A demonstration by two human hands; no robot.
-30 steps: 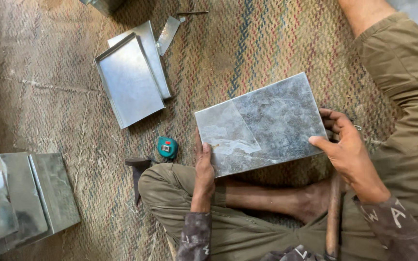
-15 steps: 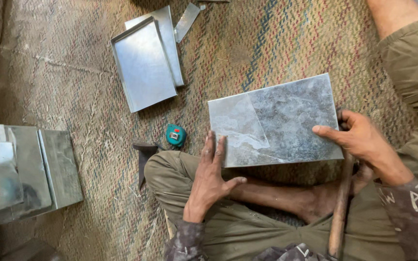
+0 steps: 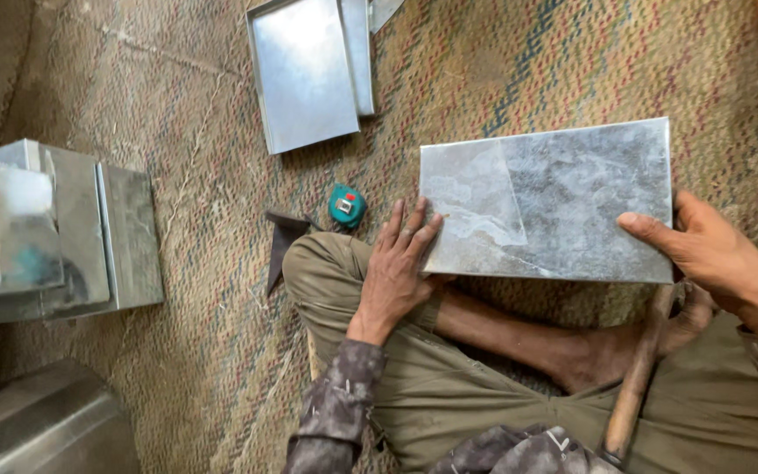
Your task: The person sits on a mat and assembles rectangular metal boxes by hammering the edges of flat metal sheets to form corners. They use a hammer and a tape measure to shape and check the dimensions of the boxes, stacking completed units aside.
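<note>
While a wooden handle point(image 3: 635, 386) lies across the folded legs nearest the camera, a grey metal sheet point(image 3: 554, 200) is held just above the knees. Its right edge is gripped by the right hand point(image 3: 704, 254), thumb on top; the left hand point(image 3: 396, 268) is laid open and flat, fingers spread against the sheet's left edge. A teal tape measure point(image 3: 346, 206) is seen on the woven mat point(image 3: 186, 132) just beyond. Farther off, a shallow metal tray point(image 3: 302, 75) lies flat, and folded metal boxes point(image 3: 54, 233) are stacked at the left.
</note>
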